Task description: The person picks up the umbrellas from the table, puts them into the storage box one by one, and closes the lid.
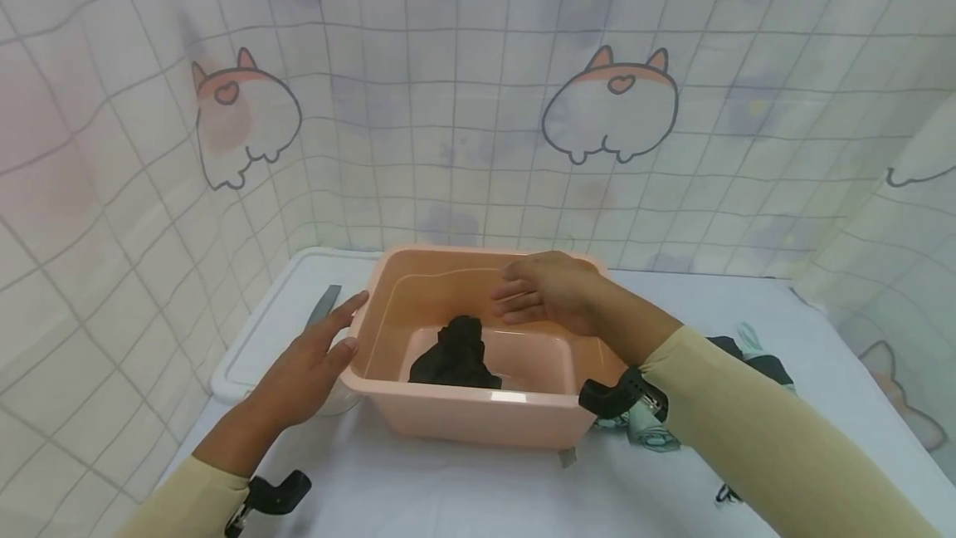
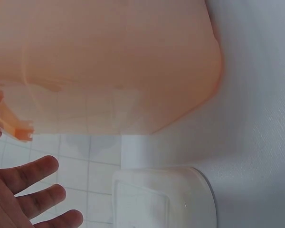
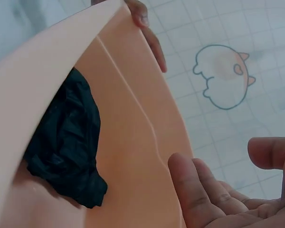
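Observation:
A peach plastic basin [image 1: 478,418] stands in the middle of the table. Inside it, toward the left, lies a crumpled black cloth [image 1: 457,355]. My left hand [image 1: 302,368] is at the basin's left rim, its fingertips right at the edge; in the left wrist view several fingers [image 2: 28,175] extend straight below the basin's outer wall. Over the right part of the basin hovers my right hand [image 1: 553,293], fingers loosely extended and nothing held. The right wrist view shows the black cloth [image 3: 69,142] against the inner wall, apart from that hand [image 3: 223,199].
A white lidded box [image 1: 261,330] sits left of the basin, with a grey strip [image 1: 324,305] on it. Right of the basin, partly behind my right forearm, lie green cloth [image 1: 650,430] and dark cloth [image 1: 769,369]. A patterned curtain [image 1: 478,106] encloses the table's back and sides.

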Tool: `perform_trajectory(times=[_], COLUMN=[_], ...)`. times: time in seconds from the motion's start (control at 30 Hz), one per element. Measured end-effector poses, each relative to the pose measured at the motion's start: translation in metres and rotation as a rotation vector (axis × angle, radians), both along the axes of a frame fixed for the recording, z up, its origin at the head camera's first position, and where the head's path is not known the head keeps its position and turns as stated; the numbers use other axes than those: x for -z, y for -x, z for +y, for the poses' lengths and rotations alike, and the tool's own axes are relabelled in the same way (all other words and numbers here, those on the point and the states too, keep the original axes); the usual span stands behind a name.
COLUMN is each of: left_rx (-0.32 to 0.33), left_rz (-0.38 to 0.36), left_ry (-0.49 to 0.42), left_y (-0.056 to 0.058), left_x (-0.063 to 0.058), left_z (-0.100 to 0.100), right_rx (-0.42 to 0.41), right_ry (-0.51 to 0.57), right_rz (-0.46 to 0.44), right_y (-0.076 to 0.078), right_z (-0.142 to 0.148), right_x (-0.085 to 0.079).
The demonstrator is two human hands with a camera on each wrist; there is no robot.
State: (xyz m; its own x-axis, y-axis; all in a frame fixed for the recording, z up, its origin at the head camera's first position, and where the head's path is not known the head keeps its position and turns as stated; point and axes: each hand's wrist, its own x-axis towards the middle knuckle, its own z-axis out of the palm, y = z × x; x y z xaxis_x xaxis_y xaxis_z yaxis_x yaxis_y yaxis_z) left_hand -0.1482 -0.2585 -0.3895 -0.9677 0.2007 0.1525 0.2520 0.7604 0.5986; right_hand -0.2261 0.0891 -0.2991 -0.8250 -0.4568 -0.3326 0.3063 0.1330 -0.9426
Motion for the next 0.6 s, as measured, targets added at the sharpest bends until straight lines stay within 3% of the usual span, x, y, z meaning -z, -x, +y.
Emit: perform_trajectory(times=[0.6], left_rx=[0.008], left_rz=[0.01], left_ry=[0.0], left_y=[-0.001], left_x=[-0.001], left_z=[0.001], right_rx=[-0.018], right_ry=[-0.049], right_rz=[0.067], right_y=[-0.007], right_z=[0.036], right_x=[-0.007])
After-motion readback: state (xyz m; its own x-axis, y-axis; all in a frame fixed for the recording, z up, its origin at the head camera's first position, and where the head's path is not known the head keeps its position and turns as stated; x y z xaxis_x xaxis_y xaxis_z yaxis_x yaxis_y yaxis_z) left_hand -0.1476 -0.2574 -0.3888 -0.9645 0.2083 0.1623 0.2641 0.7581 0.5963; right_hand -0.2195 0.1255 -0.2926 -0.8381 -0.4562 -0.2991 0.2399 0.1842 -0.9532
